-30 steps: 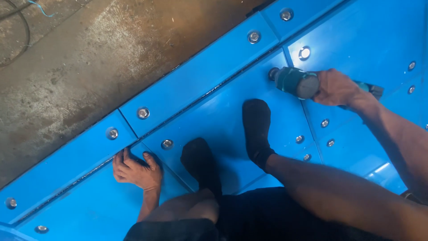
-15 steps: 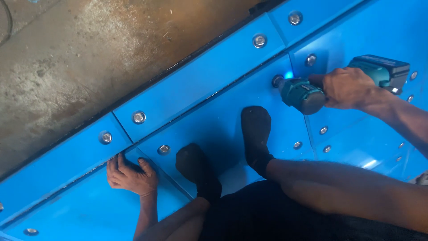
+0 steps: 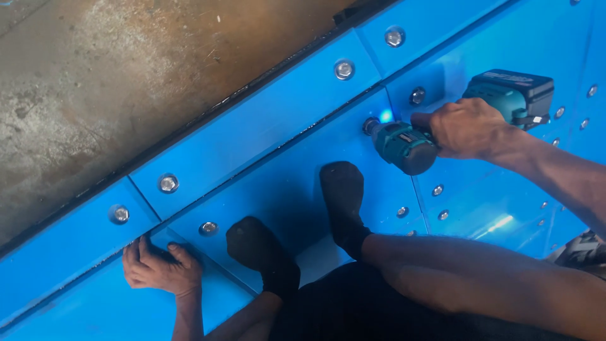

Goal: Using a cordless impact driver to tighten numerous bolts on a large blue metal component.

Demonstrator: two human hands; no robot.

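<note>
My right hand [image 3: 466,128] grips a teal and black cordless impact wrench [image 3: 404,144], its nose pressed on a bolt [image 3: 369,124] in the blue panel wall [image 3: 284,183]; a small light glows at the tip. My left hand [image 3: 161,270] rests flat on the blue panel at the lower left, fingers curled against the flange edge [image 3: 95,252], close to a bolt [image 3: 208,228]. My two feet in black socks [image 3: 344,196] are braced against the panel between the hands.
A row of silver bolts [image 3: 344,69] runs along the blue flange from lower left to upper right. Beyond the flange lies a stained concrete floor [image 3: 126,82]. More small bolts [image 3: 437,189] dot the panels at the right.
The wrench has swung round so its body and battery show, with its nose now at a bolt on the panel wall. The view has shifted slightly; my left hand stays on the flange.
</note>
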